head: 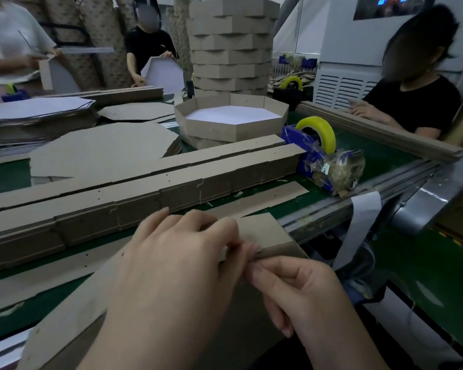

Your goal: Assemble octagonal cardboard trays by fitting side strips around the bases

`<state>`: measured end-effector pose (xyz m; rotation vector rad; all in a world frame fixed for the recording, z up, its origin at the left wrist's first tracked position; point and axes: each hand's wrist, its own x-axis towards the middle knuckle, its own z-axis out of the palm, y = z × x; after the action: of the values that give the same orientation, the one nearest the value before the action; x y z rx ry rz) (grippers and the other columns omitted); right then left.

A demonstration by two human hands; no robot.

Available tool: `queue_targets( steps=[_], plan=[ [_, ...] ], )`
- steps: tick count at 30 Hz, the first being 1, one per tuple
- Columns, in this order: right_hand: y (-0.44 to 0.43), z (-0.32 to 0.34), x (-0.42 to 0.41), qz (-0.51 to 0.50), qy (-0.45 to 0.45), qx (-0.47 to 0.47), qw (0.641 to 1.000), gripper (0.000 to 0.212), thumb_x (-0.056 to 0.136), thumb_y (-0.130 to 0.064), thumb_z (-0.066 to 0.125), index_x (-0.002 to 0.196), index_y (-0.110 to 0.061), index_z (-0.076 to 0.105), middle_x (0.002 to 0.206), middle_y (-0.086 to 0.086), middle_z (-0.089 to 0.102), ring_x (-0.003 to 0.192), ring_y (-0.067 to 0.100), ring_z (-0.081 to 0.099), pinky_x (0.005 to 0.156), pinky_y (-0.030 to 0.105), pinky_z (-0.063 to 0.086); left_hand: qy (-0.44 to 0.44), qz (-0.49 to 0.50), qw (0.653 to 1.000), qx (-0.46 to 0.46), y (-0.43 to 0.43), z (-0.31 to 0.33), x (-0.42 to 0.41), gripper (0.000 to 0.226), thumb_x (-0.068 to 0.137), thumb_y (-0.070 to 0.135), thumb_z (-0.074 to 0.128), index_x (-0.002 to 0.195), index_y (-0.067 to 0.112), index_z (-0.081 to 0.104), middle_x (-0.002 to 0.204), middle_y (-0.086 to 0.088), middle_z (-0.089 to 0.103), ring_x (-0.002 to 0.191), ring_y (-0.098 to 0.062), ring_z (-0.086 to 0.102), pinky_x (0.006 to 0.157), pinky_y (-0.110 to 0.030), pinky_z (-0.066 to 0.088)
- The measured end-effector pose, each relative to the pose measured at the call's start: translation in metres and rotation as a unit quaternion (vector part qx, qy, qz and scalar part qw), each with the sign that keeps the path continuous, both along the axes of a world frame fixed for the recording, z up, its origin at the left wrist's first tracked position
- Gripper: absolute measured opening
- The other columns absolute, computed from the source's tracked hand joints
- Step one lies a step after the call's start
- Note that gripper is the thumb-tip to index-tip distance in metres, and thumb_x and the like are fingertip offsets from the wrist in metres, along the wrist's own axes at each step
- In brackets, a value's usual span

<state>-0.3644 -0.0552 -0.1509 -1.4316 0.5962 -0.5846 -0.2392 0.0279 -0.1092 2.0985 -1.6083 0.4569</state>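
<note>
A brown cardboard side strip (262, 231) lies at the near edge of the green table, its end panel folded. My left hand (182, 257) rests over the strip with its fingers curled on the fold. Just to its right, my right hand (297, 287) pinches the strip's folded edge between thumb and forefinger. Flat octagonal bases (102, 150) lie behind a long stack of side strips (145, 188). A finished octagonal tray (231, 116) with a white inside stands further back.
A blue tape dispenser with a yellow roll (318, 140) sits right of the strip stack. A tall tower of finished trays (230, 41) rises at the back. Other people work across the table and at the right. The table's metal edge (358, 204) runs along the right.
</note>
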Motion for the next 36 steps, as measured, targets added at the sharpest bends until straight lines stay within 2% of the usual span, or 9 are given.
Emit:
queue_targets(
  steps=[2, 7, 11, 13, 16, 21, 25, 29, 36],
  plan=[
    [-0.002, 0.001, -0.003, -0.005, 0.011, -0.019, 1.000, 0.022, 0.068, -0.040, 0.069, 0.070, -0.020, 0.078, 0.037, 0.003, 0.046, 0.033, 0.007, 0.039, 0.040, 0.014, 0.032, -0.007, 0.000, 1.000, -0.005, -0.001, -0.001, 0.000, 0.030, 0.083, 0.052, 0.047, 0.066, 0.030, 0.059, 0.082, 0.009, 0.067, 0.068, -0.022, 0.063, 0.061, -0.030, 0.039],
    [-0.010, -0.015, -0.005, -0.013, 0.108, -0.038, 0.993, 0.036, 0.087, -0.034, 0.061, 0.061, -0.012, 0.073, 0.043, 0.005, 0.055, 0.038, 0.006, 0.045, 0.046, 0.013, 0.035, -0.047, -0.008, 0.999, -0.017, 0.002, -0.005, 0.006, 0.034, 0.084, 0.051, 0.044, 0.068, 0.031, 0.065, 0.087, 0.008, 0.069, 0.070, -0.022, 0.064, 0.060, -0.028, 0.037],
    [-0.021, -0.031, -0.015, -0.249, -0.002, -0.141, 0.958, 0.037, 0.091, -0.040, 0.057, 0.060, -0.023, 0.068, 0.045, -0.006, 0.048, 0.042, 0.001, 0.043, 0.043, 0.012, 0.036, -0.082, -0.017, 0.996, -0.029, 0.008, -0.013, 0.010, 0.033, 0.087, 0.051, 0.048, 0.075, 0.030, 0.070, 0.092, 0.003, 0.070, 0.076, -0.023, 0.066, 0.061, -0.031, 0.045],
    [-0.037, -0.034, -0.018, -0.298, -0.030, -0.213, 0.930, 0.019, 0.086, -0.041, 0.054, 0.078, -0.036, 0.070, 0.075, -0.017, 0.062, 0.070, -0.006, 0.057, 0.061, 0.005, 0.042, -0.103, -0.017, 0.994, -0.025, 0.010, -0.017, 0.010, 0.032, 0.089, 0.050, 0.050, 0.082, 0.027, 0.071, 0.095, -0.001, 0.070, 0.080, -0.025, 0.066, 0.063, -0.034, 0.050],
    [-0.059, -0.042, -0.011, -0.176, 0.047, -0.245, 0.952, 0.024, 0.089, -0.055, 0.053, 0.105, -0.043, 0.065, 0.111, -0.025, 0.057, 0.108, -0.011, 0.049, 0.089, 0.009, 0.039, -0.128, -0.022, 0.991, -0.024, 0.014, -0.021, 0.008, 0.028, 0.085, 0.048, 0.058, 0.091, 0.025, 0.073, 0.099, -0.006, 0.069, 0.083, -0.029, 0.067, 0.066, -0.038, 0.052],
    [-0.065, -0.055, -0.007, -0.108, 0.034, -0.174, 0.978, 0.047, 0.087, -0.062, 0.048, 0.091, -0.023, 0.072, 0.086, -0.002, 0.072, 0.084, 0.012, 0.066, 0.073, 0.028, 0.048, -0.138, -0.007, 0.989, 0.049, 0.020, -0.017, 0.011, 0.045, 0.078, 0.051, 0.049, 0.110, 0.028, 0.071, 0.103, -0.006, 0.067, 0.084, -0.030, 0.066, 0.068, -0.040, 0.053],
    [-0.056, -0.054, -0.005, -0.143, 0.011, -0.233, 0.962, 0.053, 0.079, -0.065, 0.038, 0.083, -0.023, 0.069, 0.081, -0.003, 0.068, 0.078, 0.009, 0.063, 0.065, 0.021, 0.046, -0.127, -0.033, 0.987, 0.090, 0.011, 0.001, -0.001, 0.049, 0.074, 0.052, 0.043, 0.115, 0.037, 0.065, 0.099, 0.002, 0.067, 0.080, -0.024, 0.066, 0.063, -0.035, 0.053],
    [-0.055, -0.035, -0.016, -0.140, -0.009, -0.214, 0.967, 0.039, 0.081, -0.060, 0.046, 0.086, -0.033, 0.074, 0.087, -0.015, 0.072, 0.085, -0.001, 0.065, 0.070, 0.014, 0.047, -0.099, -0.075, 0.989, 0.082, 0.003, 0.019, -0.017, 0.040, 0.079, 0.055, 0.044, 0.113, 0.048, 0.063, 0.093, 0.005, 0.064, 0.074, -0.019, 0.064, 0.046, -0.020, 0.024],
    [-0.080, -0.010, -0.043, -0.129, -0.053, -0.146, 0.979, 0.024, 0.081, -0.039, 0.059, 0.099, -0.036, 0.074, 0.102, -0.013, 0.071, 0.093, 0.002, 0.065, 0.076, 0.027, 0.044, 0.011, -0.091, 0.995, -0.034, 0.024, 0.011, -0.007, 0.037, 0.081, 0.059, 0.046, 0.117, 0.054, 0.053, 0.107, 0.014, 0.051, 0.085, -0.012, 0.059, 0.048, -0.040, 0.052]
  ],
)
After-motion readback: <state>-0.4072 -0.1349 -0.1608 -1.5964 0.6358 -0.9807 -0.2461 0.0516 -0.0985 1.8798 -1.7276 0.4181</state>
